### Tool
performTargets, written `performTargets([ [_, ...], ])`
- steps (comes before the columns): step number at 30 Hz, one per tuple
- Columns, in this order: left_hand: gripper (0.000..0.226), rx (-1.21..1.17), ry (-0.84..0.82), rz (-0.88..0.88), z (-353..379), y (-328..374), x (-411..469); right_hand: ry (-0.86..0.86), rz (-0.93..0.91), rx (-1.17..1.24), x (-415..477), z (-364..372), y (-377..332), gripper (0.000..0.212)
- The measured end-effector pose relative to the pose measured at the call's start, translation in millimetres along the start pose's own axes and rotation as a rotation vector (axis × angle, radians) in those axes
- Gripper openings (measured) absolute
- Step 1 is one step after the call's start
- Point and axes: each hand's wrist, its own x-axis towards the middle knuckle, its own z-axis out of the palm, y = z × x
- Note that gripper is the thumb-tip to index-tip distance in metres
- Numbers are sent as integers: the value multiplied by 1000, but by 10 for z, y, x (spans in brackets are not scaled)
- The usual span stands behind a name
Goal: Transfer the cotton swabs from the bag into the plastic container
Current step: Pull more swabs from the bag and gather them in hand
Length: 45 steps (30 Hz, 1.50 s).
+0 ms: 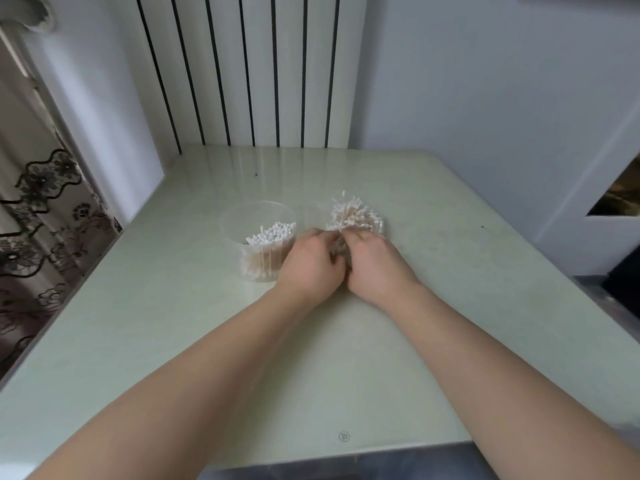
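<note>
The only marking is 1 small round stamp [344, 436] on the table's near edge, at 6 o'clock from the hands, and its characters are too blurred to read. The table [173, 323] is smooth, glossy and pale green.

At 10 o'clock from the hands stands the plastic container [235, 220], a clear round tub. It is partly filled with upright cotton swabs [273, 233] with white tips and pale wooden sticks.

At 12 o'clock lies the bag [356, 216], a thin clear film that is hard to make out, with more swabs fanning away from the person.

The left hand [308, 261] and right hand [374, 261] touch each other, and the fingers of both are curled tight on the bag's near end.

A white ribbed radiator [242, 71] stands behind the table, and a lace curtain [38, 209] hangs at 9 o'clock.
</note>
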Motion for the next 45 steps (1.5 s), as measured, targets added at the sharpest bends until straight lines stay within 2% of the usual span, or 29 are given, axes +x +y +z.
performTargets([
  [5,51,-127,152,120,116,-37,-61,13,19,-51,59,23,14,51],
  [10,53,-208,221,92,120,-94,-49,49,4,-84,71,121,51,49],
  [13,51,-219,239,120,132,-81,-59,52,67,-91,115,121,40,47],
  [17,45,-241,215,168,152,-63,-66,47,135,-104,170,144,34,50],
  [28,47,-259,187,161,168,-115,-14,20,83,-61,183,87,137,50],
  [32,48,-240,140,180,168,-107,-20,34,81,-120,159,92,152,39],
  [36,48,-248,124,178,174,-114,-20,63,57,-62,148,46,194,37],
  [39,51,-245,95,163,197,-120,-15,78,-6,-31,157,-12,232,25],
  [45,57,-219,98,54,191,-142,7,95,-74,46,98,-35,294,46],
])
